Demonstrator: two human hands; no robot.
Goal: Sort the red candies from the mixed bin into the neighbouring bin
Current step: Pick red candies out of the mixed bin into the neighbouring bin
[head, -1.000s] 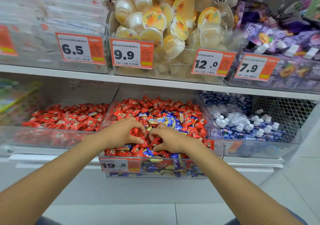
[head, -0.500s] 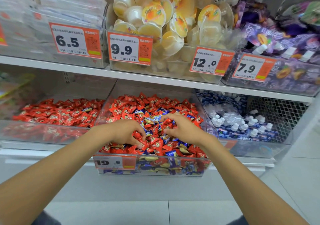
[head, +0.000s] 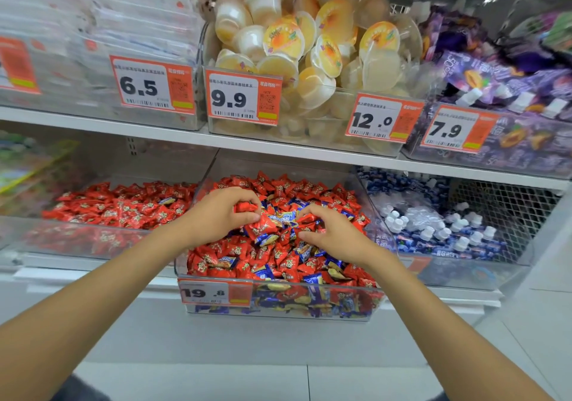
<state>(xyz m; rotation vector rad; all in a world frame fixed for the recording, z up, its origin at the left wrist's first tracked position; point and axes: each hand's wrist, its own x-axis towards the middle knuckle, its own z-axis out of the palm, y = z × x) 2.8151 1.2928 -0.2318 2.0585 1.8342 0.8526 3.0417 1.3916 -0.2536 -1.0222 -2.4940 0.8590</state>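
The mixed bin, a clear tub, is sitting in the middle of the lower shelf. Red candies are filling it, heaped highest toward its back. Blue candies are lying scattered among them, mostly at its centre and along its front wall.

Both bare forearms are reaching in over its front rim. The left hand is hovering over the bin's left-centre with its fingers curled in, clutching a red candy between fingertips and thumb. More red wrapping is showing just under the thumb, though I cannot tell whether that piece is in the grip or lying on the heap. The right hand is resting on the pile right of the bin's centre. Its fingers are bent like a claw, with forefinger and thumb standing apart and wrappers lying between them. I cannot tell whether it is gripping any of them. The two hands are near each other, not touching.

Just beside the mixed bin's left wall, the neighbouring bin is holding a lower layer made up almost wholly of red candies. An orange price tag reading 19.8 is hanging at the left end of the mixed bin's front wall. To its right, another clear tub is holding white-capped pouches. On the shelf above it, jelly cups are lying piled.
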